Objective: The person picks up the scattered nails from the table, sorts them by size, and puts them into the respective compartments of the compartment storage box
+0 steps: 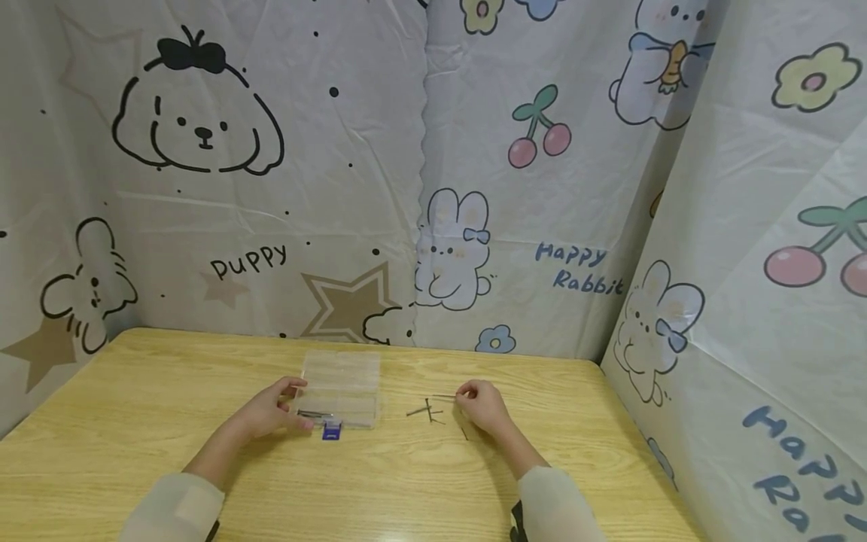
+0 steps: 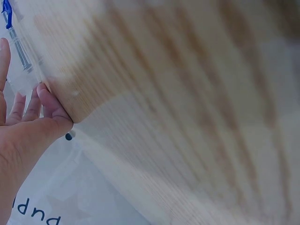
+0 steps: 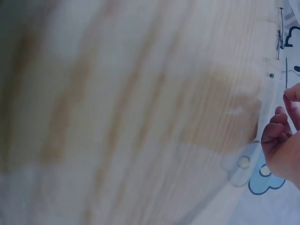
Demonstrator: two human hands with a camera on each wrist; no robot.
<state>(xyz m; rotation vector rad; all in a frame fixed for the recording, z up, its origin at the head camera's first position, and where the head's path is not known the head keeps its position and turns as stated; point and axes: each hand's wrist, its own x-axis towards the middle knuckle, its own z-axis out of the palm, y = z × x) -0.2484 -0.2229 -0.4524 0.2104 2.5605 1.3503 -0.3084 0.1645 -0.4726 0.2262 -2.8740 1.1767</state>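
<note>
A clear plastic compartment box (image 1: 341,373) lies with its lid raised back and a blue latch (image 1: 331,431) at its front. My left hand (image 1: 274,410) grips its left side, fingers at the edge and thumb by the front left corner. Several nails (image 1: 314,415) lie inside the front left compartment. My right hand (image 1: 482,404) pinches a long thin nail (image 1: 443,395) between thumb and fingertips, its free end pointing left. In the right wrist view this nail (image 3: 286,70) sticks out from the fingertips. A small pile of nails (image 1: 427,410) lies left of the hand.
One more thin nail (image 1: 464,433) lies on the wood-grain table (image 1: 379,489) below the right hand. A printed cloth (image 1: 339,188) hangs behind the table, and another (image 1: 745,339) closes off the right side.
</note>
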